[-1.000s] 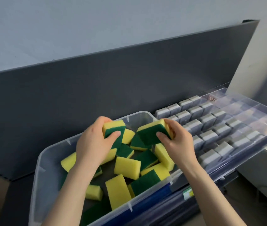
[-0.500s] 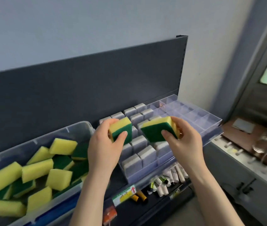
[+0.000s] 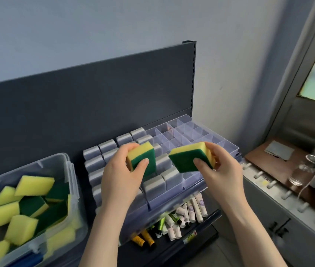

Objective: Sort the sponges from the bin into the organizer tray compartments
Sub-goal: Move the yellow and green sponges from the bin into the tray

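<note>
Two hands are raised over the organizer tray (image 3: 174, 201) — left hand (image 3: 122, 176) is clamped on an upright sponge (image 3: 143, 158), right hand (image 3: 222, 170) on a flatter sponge (image 3: 189, 158), long axis left-right. Empty compartments (image 3: 187, 134) lie beyond the fingertips, rightward — right hand is judged nearer.

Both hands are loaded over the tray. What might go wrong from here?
1. The left sponge and right sponge look wider than the empty compartments of the organizer tray; they may jam or sit proud.
2. The left hand and right hand are both full, so neither can steady the tray.
3. A slipped grip could drop a sponge onto the tubes below.
</note>
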Demonstrator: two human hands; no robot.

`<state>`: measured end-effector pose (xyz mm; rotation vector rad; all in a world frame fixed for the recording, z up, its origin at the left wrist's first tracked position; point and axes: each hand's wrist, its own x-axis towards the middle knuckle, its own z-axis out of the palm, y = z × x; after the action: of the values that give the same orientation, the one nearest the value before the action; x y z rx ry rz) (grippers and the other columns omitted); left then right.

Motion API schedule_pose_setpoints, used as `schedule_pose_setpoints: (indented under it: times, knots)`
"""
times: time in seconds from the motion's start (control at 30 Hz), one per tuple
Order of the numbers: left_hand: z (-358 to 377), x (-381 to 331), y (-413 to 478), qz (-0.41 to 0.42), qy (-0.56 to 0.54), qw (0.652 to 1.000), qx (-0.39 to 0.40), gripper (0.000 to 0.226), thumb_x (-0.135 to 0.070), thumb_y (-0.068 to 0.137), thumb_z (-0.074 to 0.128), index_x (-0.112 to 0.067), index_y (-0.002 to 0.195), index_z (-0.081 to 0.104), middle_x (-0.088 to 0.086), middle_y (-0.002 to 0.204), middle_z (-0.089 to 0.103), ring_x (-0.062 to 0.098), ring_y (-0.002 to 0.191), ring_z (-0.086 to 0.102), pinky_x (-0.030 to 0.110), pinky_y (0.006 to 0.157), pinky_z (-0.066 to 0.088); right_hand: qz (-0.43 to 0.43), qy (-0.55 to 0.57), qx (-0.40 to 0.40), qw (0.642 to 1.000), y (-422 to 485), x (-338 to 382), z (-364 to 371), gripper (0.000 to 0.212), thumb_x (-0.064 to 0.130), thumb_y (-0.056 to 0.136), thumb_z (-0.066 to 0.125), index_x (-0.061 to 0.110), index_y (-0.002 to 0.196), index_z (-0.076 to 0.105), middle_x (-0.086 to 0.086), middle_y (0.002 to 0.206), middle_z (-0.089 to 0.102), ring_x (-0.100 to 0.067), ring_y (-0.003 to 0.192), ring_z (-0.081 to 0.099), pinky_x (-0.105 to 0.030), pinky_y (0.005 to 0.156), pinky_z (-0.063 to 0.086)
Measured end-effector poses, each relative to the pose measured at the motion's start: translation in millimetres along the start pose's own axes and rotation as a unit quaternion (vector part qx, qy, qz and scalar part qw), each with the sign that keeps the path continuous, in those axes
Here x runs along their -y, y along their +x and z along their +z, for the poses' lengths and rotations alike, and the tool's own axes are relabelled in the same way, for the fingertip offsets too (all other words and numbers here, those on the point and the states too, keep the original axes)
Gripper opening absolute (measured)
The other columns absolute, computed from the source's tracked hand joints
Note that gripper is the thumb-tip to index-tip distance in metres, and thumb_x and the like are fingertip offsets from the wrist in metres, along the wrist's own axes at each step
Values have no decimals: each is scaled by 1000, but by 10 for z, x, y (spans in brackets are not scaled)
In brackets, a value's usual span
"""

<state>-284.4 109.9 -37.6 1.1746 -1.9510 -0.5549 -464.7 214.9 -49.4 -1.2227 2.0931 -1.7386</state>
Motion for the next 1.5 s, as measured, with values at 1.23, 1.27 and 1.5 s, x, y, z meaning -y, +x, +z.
schedule_pose_setpoints:
  times: [1.23,1.27,1.5]
  knots:
    - [1498,445,2510,-93,168,977,91,26,-28,75,71,-26,95,54,-11,91,58,12,82,58,39,73,53,-10,-84,255,963,3200,-1395,1279,32,18,77,74,19,105,59,7,90,62,-14,83,58,-26,71,50]
    - [1533,456,2516,-94,186,973,96,26,-29,75,71,-26,95,54,-11,92,57,12,83,57,37,73,52,-5,-86,259,962,3211,-1434,1320,32,18,77,74,18,105,59,6,90,62,-14,83,58,-26,71,50]
    - [1668,560,2559,-89,259,948,164,27,-30,81,69,-27,101,51,-12,98,55,10,86,54,26,68,45,-74,-170,330,926,3313,-1551,1439,33,18,76,73,18,108,61,0,99,67,-21,86,60,-29,71,49]
